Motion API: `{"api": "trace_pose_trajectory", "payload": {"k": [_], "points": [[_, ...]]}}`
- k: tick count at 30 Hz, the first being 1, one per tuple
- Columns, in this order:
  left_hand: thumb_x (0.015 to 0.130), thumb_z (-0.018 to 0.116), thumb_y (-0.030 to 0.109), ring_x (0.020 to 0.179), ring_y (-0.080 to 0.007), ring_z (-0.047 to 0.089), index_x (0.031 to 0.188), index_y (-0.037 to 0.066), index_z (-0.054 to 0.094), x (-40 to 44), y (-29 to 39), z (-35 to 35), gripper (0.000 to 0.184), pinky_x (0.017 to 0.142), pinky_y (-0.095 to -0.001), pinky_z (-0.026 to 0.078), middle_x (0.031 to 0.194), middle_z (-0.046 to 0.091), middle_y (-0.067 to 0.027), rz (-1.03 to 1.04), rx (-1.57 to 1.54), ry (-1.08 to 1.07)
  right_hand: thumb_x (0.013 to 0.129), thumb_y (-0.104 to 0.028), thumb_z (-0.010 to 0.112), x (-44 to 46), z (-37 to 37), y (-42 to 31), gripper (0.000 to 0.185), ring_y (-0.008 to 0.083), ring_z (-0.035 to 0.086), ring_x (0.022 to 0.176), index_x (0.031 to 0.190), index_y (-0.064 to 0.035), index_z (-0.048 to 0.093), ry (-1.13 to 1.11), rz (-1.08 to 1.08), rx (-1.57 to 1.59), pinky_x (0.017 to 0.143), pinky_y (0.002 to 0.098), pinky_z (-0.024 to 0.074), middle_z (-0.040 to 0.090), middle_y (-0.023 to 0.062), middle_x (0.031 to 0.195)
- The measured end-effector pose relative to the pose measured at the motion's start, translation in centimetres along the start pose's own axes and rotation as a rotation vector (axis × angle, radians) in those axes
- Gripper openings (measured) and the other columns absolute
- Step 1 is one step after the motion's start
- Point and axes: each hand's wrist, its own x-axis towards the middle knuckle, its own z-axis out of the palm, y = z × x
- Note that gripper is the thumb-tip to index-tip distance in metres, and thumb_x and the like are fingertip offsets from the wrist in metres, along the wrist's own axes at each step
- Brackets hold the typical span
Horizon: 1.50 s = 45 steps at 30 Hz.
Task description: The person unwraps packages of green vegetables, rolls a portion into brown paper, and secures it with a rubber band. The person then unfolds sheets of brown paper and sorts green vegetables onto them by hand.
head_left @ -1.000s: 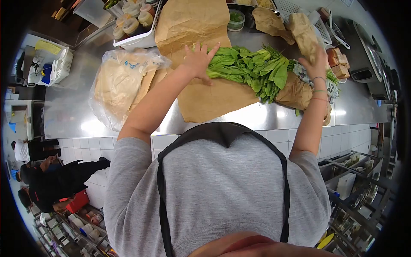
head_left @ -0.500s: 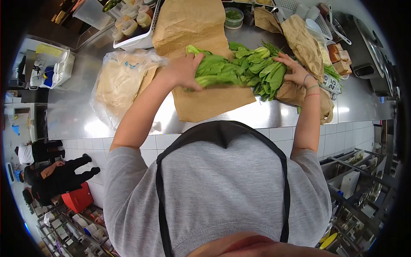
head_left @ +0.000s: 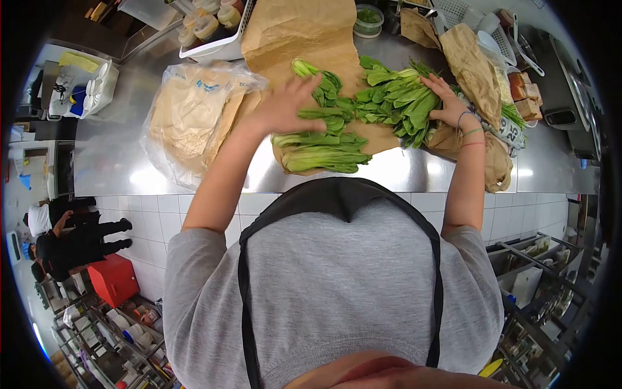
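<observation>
Heads of bok choy (head_left: 324, 154) with pale stems lie loosely on a sheet of brown paper (head_left: 382, 137) on the steel counter. Over their left side is my left hand (head_left: 288, 107), its fingers spread, holding nothing. A larger bunch of leafy greens (head_left: 398, 97) sits to the right, its leaves toward me. My right hand (head_left: 447, 104) rests against that bunch's right edge, thumb and fingers apart. Crumpled brown paper (head_left: 497, 162) lies beside my right wrist.
A clear plastic bag of brown paper (head_left: 188, 123) lies on the left. Behind are a white basket of bottles (head_left: 223, 48) and a tub of chopped greens (head_left: 368, 23). Bread (head_left: 525, 91) sits far right. People (head_left: 71, 236) stand off to the left.
The bok choy under my left hand has spread out, with a head now nearer the counter's front edge. My left hand has opened off the leaves. My right hand stays at the right bunch.
</observation>
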Motion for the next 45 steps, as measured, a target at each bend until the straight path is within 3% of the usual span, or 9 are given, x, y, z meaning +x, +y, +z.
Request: {"api": "trace_pose_trajectory", "payload": {"k": [5,11,17,24,28,31,39,43,45], "points": [[0.087,0.057,0.024,0.136,-0.0265,0.028,0.139,0.023,0.036,7.1,-5.4,0.2,0.056,0.105,-0.0587,0.027,0.143,0.038,-0.0028,0.060,0.559,0.236,0.059,-0.002,0.062,-0.4,-0.8,1.0,0.090,0.0268,0.016,0.142,0.142,-0.0244,0.036,-0.056,-0.030,0.036,0.114,0.0374,0.0193,0.025,0.0069,0.151],[0.086,0.059,0.020,0.119,-0.0284,0.045,0.126,0.015,0.046,7.7,-5.8,-0.3,0.043,0.100,-0.0493,0.035,0.119,0.052,-0.0067,0.087,0.604,0.190,0.061,-0.001,0.060,-1.0,-2.2,1.6,0.086,0.0260,0.026,0.138,0.141,-0.0236,0.038,-0.111,0.032,0.281,0.113,0.0363,0.0251,0.028,0.0054,0.150],[0.082,0.063,0.024,0.102,-0.0305,0.053,0.113,0.006,0.056,0.9,-1.3,-5.2,0.036,0.089,-0.0391,0.041,0.101,0.057,-0.0118,0.258,0.113,0.265,0.060,-0.001,0.070,0.6,0.3,1.4,0.079,0.0281,0.034,0.132,0.132,-0.0203,0.045,0.057,-0.046,-0.081,0.110,0.0367,0.0302,0.035,0.0056,0.145],[0.077,0.068,0.031,0.097,-0.0294,0.053,0.106,0.010,0.061,-4.7,0.7,1.2,0.037,0.083,-0.0392,0.042,0.096,0.056,-0.0087,0.299,0.096,0.084,0.062,0.000,0.073,0.5,-0.1,1.8,0.065,0.0289,0.040,0.127,0.121,-0.0161,0.052,0.132,-0.093,-0.140,0.106,0.0357,0.0344,0.044,0.0066,0.136],[0.076,0.068,0.039,0.093,-0.0247,0.050,0.108,0.013,0.061,-5.3,0.2,4.3,0.042,0.078,-0.0377,0.038,0.095,0.053,-0.0047,0.210,0.223,0.308,0.067,0.003,0.068,0.1,-0.1,3.3,0.052,0.0285,0.046,0.120,0.115,-0.0129,0.055,0.266,-0.156,-0.029,0.102,0.0348,0.0378,0.050,0.0080,0.127],[0.073,0.071,0.042,0.096,-0.0260,0.050,0.112,0.013,0.060,-5.6,0.3,3.8,0.050,0.080,-0.0387,0.038,0.100,0.054,-0.0064,0.174,0.176,0.261,0.074,0.002,0.064,-0.8,-0.7,2.2,0.041,0.0242,0.056,0.109,0.113,-0.0060,0.057,0.520,-0.193,0.101,0.094,0.0308,0.0421,0.061,0.0079,0.113],[0.057,0.078,0.056,0.113,-0.0365,0.044,0.136,0.017,0.044,-4.3,-1.7,2.9,0.095,0.099,-0.0441,0.036,0.124,0.048,-0.0178,0.063,-0.008,0.357,0.082,-0.012,0.068,-2.7,-2.8,-8.5,0.033,0.0126,0.063,0.089,0.110,0.0031,0.061,0.532,-0.187,0.689,0.083,0.0282,0.0500,0.067,0.0071,0.103],[0.058,0.078,0.058,0.114,-0.0376,0.044,0.135,0.011,0.045,-3.6,-2.1,3.0,0.096,0.098,-0.0427,0.039,0.125,0.047,-0.0204,-0.014,0.009,0.279,0.078,-0.024,0.074,-1.0,0.4,-14.0,0.044,0.0187,0.061,0.093,0.111,0.0004,0.058,0.282,-0.337,0.615,0.084,0.0305,0.0489,0.063,0.0075,0.104],[0.058,0.078,0.057,0.114,-0.0376,0.044,0.134,0.009,0.046,-3.9,-2.0,2.9,0.096,0.098,-0.0432,0.038,0.124,0.047,-0.0210,-0.036,0.003,0.280,0.068,-0.026,0.075,0.7,2.7,-14.4,0.047,0.0317,0.055,0.093,0.106,-0.0060,0.058,0.298,-0.523,0.108,0.083,0.0362,0.0455,0.053,0.0128,0.095]]}}
